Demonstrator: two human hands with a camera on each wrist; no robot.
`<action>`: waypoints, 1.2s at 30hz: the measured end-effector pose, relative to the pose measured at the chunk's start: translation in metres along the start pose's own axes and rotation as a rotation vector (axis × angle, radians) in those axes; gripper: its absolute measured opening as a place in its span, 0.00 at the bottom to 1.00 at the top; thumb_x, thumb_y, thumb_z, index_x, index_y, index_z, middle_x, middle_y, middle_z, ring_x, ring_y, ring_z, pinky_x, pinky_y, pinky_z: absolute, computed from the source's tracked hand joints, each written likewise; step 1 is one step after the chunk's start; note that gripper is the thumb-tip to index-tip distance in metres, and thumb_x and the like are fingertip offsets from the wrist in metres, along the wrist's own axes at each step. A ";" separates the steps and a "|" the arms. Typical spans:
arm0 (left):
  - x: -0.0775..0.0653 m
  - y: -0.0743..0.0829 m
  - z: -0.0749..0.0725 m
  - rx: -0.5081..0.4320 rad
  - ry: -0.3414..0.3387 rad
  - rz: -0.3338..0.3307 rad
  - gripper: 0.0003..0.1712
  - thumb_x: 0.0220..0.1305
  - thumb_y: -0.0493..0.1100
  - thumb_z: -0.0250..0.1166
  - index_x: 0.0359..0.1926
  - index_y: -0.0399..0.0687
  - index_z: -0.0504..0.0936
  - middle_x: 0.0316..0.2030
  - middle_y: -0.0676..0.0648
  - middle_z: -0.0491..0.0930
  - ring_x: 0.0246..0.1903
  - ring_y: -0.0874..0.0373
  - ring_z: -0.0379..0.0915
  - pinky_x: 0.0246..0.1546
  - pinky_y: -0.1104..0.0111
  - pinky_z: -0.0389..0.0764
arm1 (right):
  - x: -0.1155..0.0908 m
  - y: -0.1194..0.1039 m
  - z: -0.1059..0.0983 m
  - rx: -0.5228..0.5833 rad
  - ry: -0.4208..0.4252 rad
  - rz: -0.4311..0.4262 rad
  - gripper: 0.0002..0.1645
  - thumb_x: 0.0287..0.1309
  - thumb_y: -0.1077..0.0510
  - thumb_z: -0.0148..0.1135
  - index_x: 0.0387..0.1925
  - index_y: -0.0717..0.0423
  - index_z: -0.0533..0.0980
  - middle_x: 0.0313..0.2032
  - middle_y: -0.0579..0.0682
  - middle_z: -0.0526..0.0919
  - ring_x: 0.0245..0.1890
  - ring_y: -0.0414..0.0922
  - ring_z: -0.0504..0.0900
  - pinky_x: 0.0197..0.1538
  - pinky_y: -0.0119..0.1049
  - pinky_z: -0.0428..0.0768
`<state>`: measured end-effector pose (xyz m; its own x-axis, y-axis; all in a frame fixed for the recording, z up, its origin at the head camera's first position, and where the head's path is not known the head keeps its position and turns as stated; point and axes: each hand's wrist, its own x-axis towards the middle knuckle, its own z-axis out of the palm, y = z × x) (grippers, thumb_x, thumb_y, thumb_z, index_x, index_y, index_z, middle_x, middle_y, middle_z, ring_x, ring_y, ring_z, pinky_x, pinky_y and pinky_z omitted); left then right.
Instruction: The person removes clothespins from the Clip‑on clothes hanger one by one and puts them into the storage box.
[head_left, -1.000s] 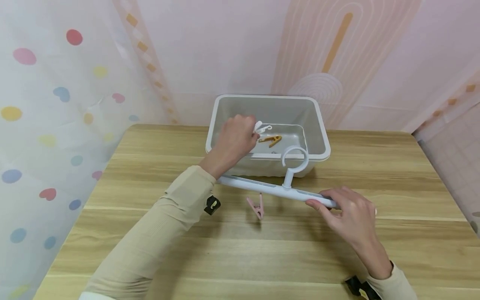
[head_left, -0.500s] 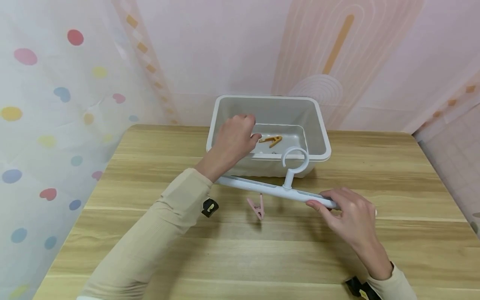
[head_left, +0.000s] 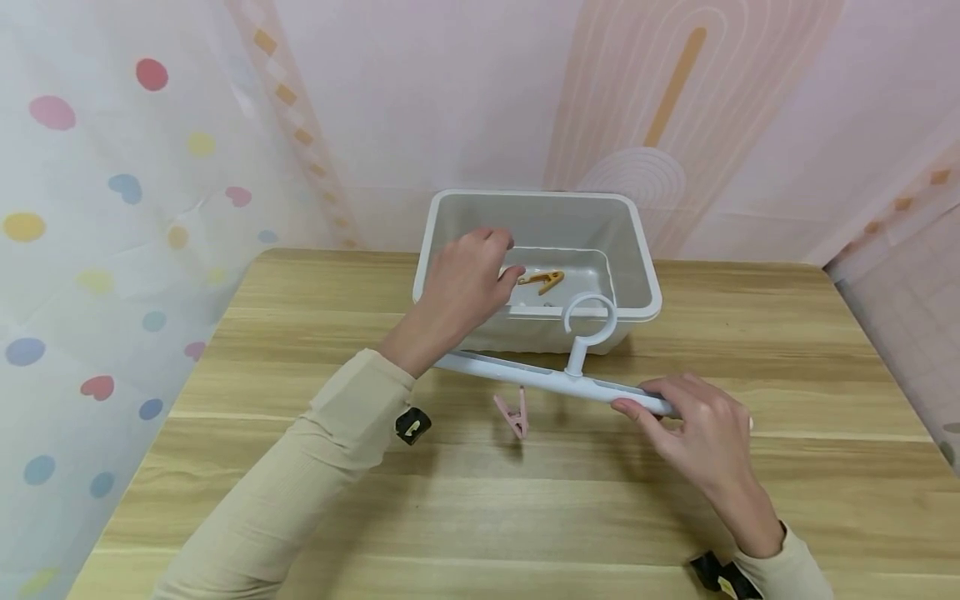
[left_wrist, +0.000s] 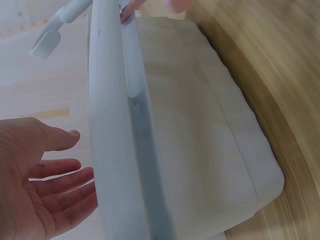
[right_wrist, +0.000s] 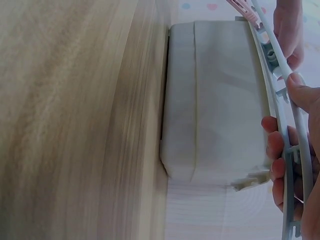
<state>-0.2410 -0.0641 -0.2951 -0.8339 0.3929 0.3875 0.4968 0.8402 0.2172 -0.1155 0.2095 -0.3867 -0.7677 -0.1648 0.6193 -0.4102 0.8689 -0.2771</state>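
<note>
Freed of the white plastic clip, the left hand (head_left: 465, 279) hung loose-fingered over the grey plastic bin (head_left: 555, 218) while the right hand (head_left: 705, 429) gripped the pale-blue plastic hanger (head_left: 551, 381).

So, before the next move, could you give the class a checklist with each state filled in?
1. Right hand grips the hanger: ok.
2. Left hand holds a clip: not ok, fingers open, none seen.
3. Pink clip hangs at the hanger: ok.
4. Mustard clip lies in the bin: ok.
5. Bin stands upright: ok.
6. Bin floor behind left hand: cannot tell, hidden.
</note>
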 end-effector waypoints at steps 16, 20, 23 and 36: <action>-0.021 0.006 -0.009 -0.015 0.112 0.093 0.15 0.66 0.44 0.68 0.45 0.36 0.82 0.40 0.40 0.85 0.30 0.46 0.83 0.31 0.60 0.84 | 0.001 0.002 0.002 0.013 0.032 0.002 0.28 0.48 0.29 0.71 0.27 0.49 0.86 0.22 0.43 0.86 0.17 0.36 0.71 0.18 0.27 0.62; -0.026 0.007 -0.010 -0.017 0.107 0.073 0.15 0.66 0.45 0.68 0.46 0.37 0.82 0.42 0.41 0.86 0.33 0.46 0.84 0.31 0.58 0.85 | 0.000 0.002 0.002 0.012 0.031 0.010 0.28 0.49 0.28 0.70 0.27 0.48 0.86 0.21 0.43 0.85 0.17 0.36 0.71 0.18 0.27 0.61; -0.030 0.007 -0.011 -0.028 0.109 0.063 0.15 0.66 0.44 0.68 0.47 0.38 0.82 0.43 0.41 0.85 0.36 0.45 0.84 0.33 0.57 0.85 | 0.000 0.002 0.002 0.014 0.024 0.013 0.23 0.44 0.34 0.75 0.27 0.49 0.86 0.21 0.42 0.84 0.17 0.38 0.71 0.18 0.27 0.61; -0.047 0.008 -0.015 -0.029 0.133 0.069 0.14 0.64 0.42 0.69 0.46 0.38 0.81 0.43 0.40 0.84 0.35 0.45 0.83 0.37 0.56 0.85 | 0.001 0.000 0.000 0.007 0.002 0.014 0.24 0.44 0.33 0.75 0.28 0.48 0.87 0.21 0.43 0.85 0.17 0.38 0.71 0.18 0.25 0.59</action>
<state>-0.1942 -0.0808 -0.2985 -0.7596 0.3946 0.5170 0.5601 0.8010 0.2115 -0.1161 0.2097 -0.3859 -0.7724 -0.1513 0.6169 -0.4027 0.8677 -0.2914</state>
